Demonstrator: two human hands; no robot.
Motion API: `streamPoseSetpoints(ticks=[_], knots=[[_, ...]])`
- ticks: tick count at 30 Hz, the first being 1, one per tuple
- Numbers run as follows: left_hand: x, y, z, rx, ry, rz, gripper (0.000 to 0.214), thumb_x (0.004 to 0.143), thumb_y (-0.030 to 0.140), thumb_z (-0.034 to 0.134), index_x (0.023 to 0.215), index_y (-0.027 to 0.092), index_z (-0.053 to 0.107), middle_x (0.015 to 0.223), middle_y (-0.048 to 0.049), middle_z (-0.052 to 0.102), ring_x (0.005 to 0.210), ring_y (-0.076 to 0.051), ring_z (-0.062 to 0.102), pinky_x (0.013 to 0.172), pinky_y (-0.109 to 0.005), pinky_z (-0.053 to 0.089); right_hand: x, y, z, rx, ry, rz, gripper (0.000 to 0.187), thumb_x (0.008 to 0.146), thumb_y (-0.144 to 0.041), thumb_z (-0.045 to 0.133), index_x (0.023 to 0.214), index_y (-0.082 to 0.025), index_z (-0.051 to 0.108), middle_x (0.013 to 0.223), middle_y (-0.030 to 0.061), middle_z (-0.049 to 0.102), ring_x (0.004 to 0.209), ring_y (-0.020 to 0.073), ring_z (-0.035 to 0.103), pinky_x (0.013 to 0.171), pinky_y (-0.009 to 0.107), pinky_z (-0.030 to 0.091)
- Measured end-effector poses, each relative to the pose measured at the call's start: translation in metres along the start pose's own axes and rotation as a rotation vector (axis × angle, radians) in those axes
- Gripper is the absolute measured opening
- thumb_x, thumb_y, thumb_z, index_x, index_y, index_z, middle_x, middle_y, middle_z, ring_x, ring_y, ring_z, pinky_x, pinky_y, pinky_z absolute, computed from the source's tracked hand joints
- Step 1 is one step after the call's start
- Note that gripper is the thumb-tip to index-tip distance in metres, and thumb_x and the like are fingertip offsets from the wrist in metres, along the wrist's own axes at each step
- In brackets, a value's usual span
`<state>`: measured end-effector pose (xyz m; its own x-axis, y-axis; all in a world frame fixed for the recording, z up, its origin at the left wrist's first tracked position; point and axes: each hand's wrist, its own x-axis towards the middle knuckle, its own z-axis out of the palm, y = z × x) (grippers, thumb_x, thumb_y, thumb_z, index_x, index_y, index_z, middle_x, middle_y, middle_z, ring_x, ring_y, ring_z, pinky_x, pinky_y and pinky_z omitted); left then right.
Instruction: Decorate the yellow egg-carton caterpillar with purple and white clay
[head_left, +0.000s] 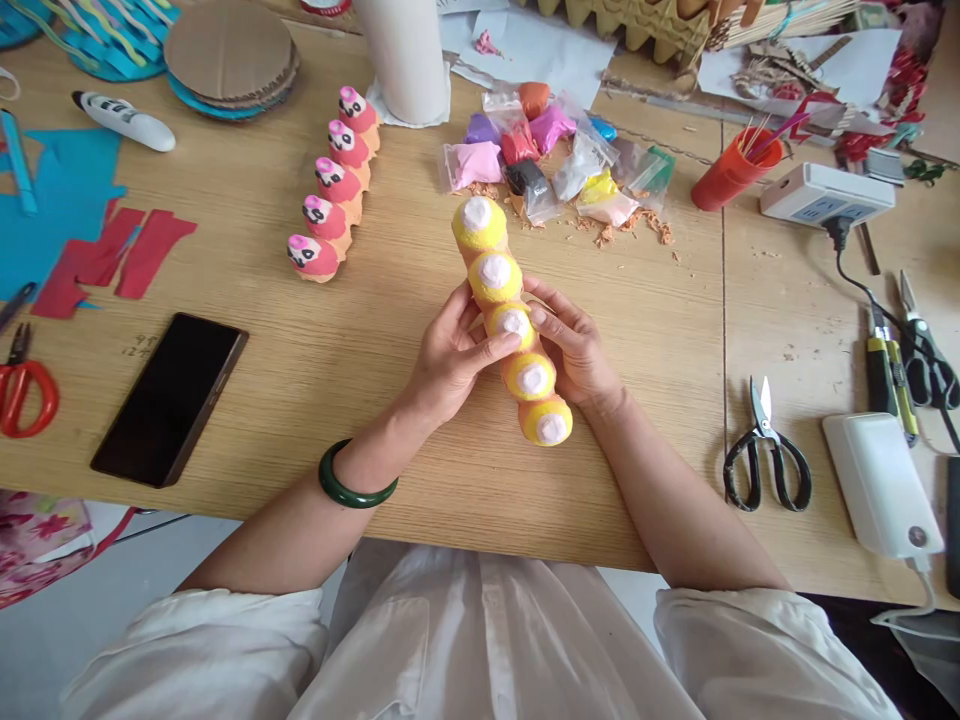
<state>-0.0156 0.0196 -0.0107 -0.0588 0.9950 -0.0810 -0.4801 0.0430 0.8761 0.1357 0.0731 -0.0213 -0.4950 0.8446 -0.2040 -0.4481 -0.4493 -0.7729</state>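
Observation:
A strip of egg-carton cups (532, 378), covered in yellow with a pale pink-white patch on each cup, is held above the wooden table. My left hand (450, 355) grips it from the left, its thumb lying over the middle cup. On the other side my right hand (576, 345) holds the strip, thumb near the same cup; some of its fingers are hidden behind. Further back to the left stands a second strip (335, 180), its cups pink-red with dark markings and bright pink bits on top.
Small bags of coloured clay (519, 142) lie at the back among orange shavings. Scissors (763, 445), a white power bank (881, 485) and an orange cup of sticks (736, 168) are on the right. Left are a black phone (171, 398), red-handled pliers (26, 390) and cardboard discs (229, 50).

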Motion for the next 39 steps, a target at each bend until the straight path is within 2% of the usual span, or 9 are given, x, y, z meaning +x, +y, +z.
streamPoseSetpoints(ticks=[4,9,11,15,20,27,32,35,39], knots=[[-0.002,0.0,-0.001,0.029,0.028,0.036,0.056,0.08,0.025,0.094,0.131,0.032,0.07,0.134,0.0007,0.071,0.119,-0.016,0.071,0.104,-0.027,0.056,0.0,-0.003,0.0,-0.031,-0.016,0.04,0.039,0.083,-0.035,0.083,0.12,-0.029,0.072,0.099,-0.0029,0.082,0.089,0.0167,0.075,0.084,0.032,0.062],[-0.001,0.003,-0.001,0.015,-0.028,-0.011,0.047,0.081,0.039,0.094,0.121,0.028,0.073,0.125,-0.0023,0.074,0.126,-0.023,0.068,0.101,-0.031,0.058,0.001,-0.006,-0.004,-0.048,-0.009,0.086,0.044,0.085,-0.037,0.082,0.126,-0.027,0.068,0.1,-0.0021,0.083,0.096,0.0189,0.077,0.087,0.032,0.062],[-0.001,0.005,-0.001,0.014,-0.009,-0.027,0.041,0.082,0.037,0.093,0.118,0.028,0.075,0.127,-0.0031,0.075,0.129,-0.025,0.067,0.099,-0.032,0.059,0.002,-0.006,-0.007,-0.037,-0.04,0.099,0.045,0.085,-0.037,0.082,0.127,-0.027,0.067,0.099,-0.003,0.083,0.093,0.0174,0.076,0.084,0.03,0.061],[-0.002,0.007,0.001,0.015,-0.009,-0.014,0.041,0.081,0.034,0.092,0.118,0.028,0.076,0.123,-0.0029,0.076,0.121,-0.022,0.069,0.095,-0.029,0.061,0.002,-0.006,-0.009,0.0,-0.084,0.079,0.047,0.082,-0.035,0.084,0.125,-0.028,0.067,0.1,-0.0056,0.083,0.087,0.0146,0.075,0.082,0.028,0.061],[-0.001,0.006,-0.002,-0.062,-0.051,-0.071,0.039,0.085,0.039,0.089,0.117,0.026,0.072,0.121,-0.0037,0.074,0.115,-0.022,0.07,0.09,-0.03,0.061,0.0,-0.006,-0.006,-0.033,-0.089,0.041,0.05,0.079,-0.036,0.087,0.125,-0.028,0.067,0.099,-0.0049,0.083,0.092,0.0173,0.078,0.084,0.031,0.062],[0.002,0.008,-0.005,-0.134,-0.064,-0.154,0.032,0.084,0.035,0.086,0.112,0.027,0.072,0.101,0.0008,0.073,0.092,-0.016,0.069,0.078,-0.028,0.06,-0.001,-0.004,-0.006,-0.073,-0.133,0.03,0.054,0.079,-0.039,0.09,0.126,-0.03,0.065,0.104,-0.0032,0.084,0.098,0.0193,0.079,0.087,0.033,0.063],[0.002,0.01,-0.002,-0.132,-0.06,-0.119,0.033,0.081,0.028,0.086,0.112,0.026,0.073,0.101,-0.0002,0.075,0.099,-0.018,0.072,0.091,-0.03,0.061,0.0,-0.002,-0.006,-0.091,-0.168,0.039,0.057,0.075,-0.04,0.092,0.125,-0.03,0.066,0.105,-0.0024,0.083,0.097,0.0191,0.08,0.088,0.033,0.065],[0.002,0.009,-0.002,-0.114,-0.042,-0.127,0.028,0.082,0.031,0.081,0.109,0.026,0.072,0.102,-0.0005,0.075,0.1,-0.02,0.072,0.087,-0.032,0.062,0.0,-0.002,-0.004,-0.085,-0.164,0.049,0.056,0.076,-0.038,0.091,0.125,-0.03,0.066,0.104,-0.0028,0.083,0.094,0.0185,0.08,0.086,0.031,0.065],[0.002,0.007,-0.001,-0.084,0.02,-0.086,0.024,0.078,0.023,0.078,0.101,0.026,0.072,0.098,0.0014,0.074,0.101,-0.019,0.07,0.083,-0.028,0.061,0.0,0.0,-0.003,-0.113,-0.177,0.022,0.055,0.077,-0.038,0.092,0.124,-0.03,0.067,0.103,-0.0031,0.083,0.097,0.0181,0.079,0.089,0.032,0.064]])
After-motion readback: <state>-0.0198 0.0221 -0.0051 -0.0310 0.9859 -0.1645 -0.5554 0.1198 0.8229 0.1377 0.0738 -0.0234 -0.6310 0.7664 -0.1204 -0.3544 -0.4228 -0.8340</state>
